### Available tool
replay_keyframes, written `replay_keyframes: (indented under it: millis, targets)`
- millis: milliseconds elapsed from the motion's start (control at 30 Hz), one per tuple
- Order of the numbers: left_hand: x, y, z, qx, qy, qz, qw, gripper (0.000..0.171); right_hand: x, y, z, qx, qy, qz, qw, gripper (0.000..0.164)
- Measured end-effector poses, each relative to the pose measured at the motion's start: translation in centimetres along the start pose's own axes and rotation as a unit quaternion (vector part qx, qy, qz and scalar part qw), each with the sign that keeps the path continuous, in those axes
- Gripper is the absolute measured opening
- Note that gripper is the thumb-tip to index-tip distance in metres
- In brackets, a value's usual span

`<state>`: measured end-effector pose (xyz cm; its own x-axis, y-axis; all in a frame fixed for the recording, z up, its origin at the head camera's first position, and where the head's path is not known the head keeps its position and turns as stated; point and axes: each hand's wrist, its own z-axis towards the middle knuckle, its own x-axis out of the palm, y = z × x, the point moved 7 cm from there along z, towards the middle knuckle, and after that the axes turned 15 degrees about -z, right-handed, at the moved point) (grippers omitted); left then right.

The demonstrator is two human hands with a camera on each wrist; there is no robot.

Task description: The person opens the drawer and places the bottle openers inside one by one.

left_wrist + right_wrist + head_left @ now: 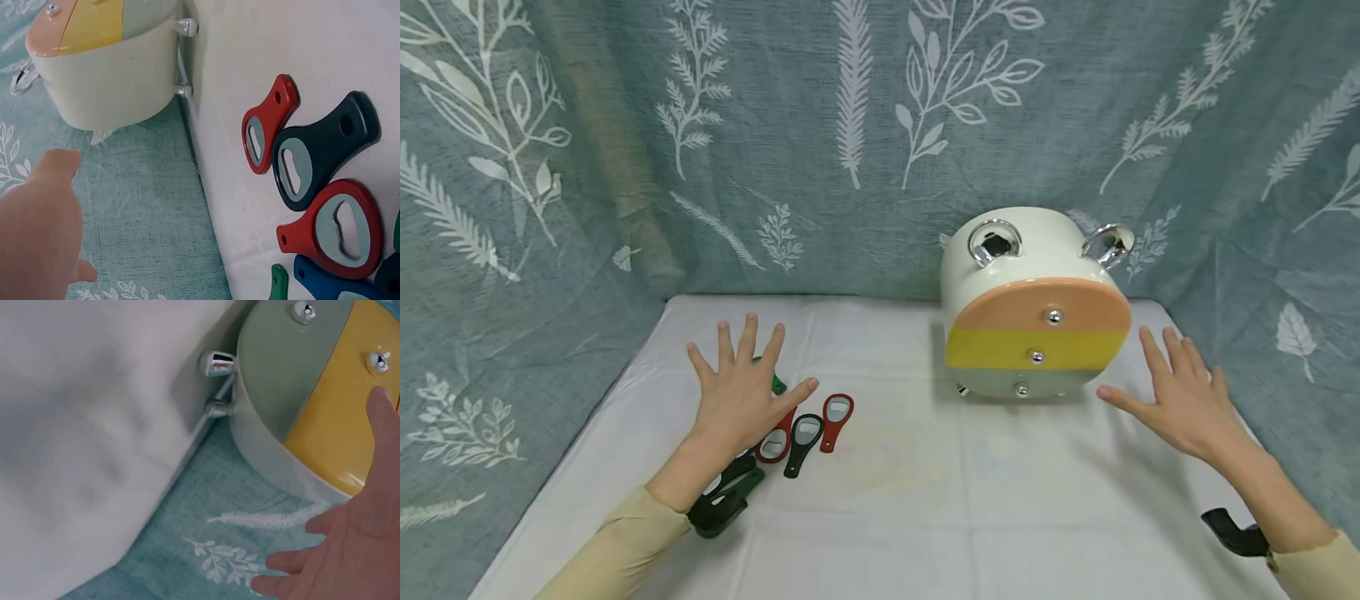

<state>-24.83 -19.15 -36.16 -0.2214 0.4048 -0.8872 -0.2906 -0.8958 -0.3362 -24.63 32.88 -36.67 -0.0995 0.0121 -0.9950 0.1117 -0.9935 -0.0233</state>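
Note:
My left hand [733, 408] is spread with straight fingers above several bottle openers, partly hiding them in the head view; it holds nothing. A small red bottle opener [284, 103], a dark one [340, 131] and a larger red one [370, 219] lie side by side on the white cloth. Blue [322, 278] and green [279, 284] ones are cut off by the left wrist view's edge. My right hand [1187, 408], also spread and holding nothing, is just right of a rounded cream cabinet [955, 292]. The cabinet has orange, yellow [337, 419] and grey-green drawer fronts with chrome knobs.
A white cloth [887, 517] covers the table. Behind and beside it hangs a green-blue curtain [775, 125] with white leaf prints. Chrome ear-like rings [1108, 243] top the cabinet, which stands on short chrome feet. A black band [1236, 533] is at my right wrist.

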Motion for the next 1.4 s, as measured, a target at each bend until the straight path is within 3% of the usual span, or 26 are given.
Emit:
replay_keyframes:
  millis: [267,600,833,1000,1167,1400]
  targets:
    - [0.6,-0.1,0.2,-0.006,0.005,0.003,1.0000,0.096,0.4,0.4,0.0,-0.003,0.008,0.027,1.000,0.111]
    - [0.7,-0.8,0.5,-0.005,-0.002,-0.016,0.9999,0.094,-0.6,0.3,0.6,-0.024,-0.032,0.059,0.997,0.105]
    - [0.6,-1.2,0.8,-0.009,-0.002,-0.046,0.9989,0.092,-1.3,0.4,0.9,-0.043,-0.047,0.127,0.990,0.097]
    - [0.9,-1.7,0.9,-0.003,0.003,-0.086,0.9963,0.091,-2.1,0.3,1.3,-0.044,-0.031,0.181,0.982,0.088]
    - [1.1,-2.9,1.0,0.011,0.006,-0.136,0.9906,0.087,-3.5,0.3,1.9,-0.020,-0.016,0.262,0.965,0.074]
    - [1.3,-5.6,1.3,0.041,-0.008,-0.204,0.9781,0.079,-4.8,1.1,3.4,0.002,-0.016,0.397,0.918,0.065]
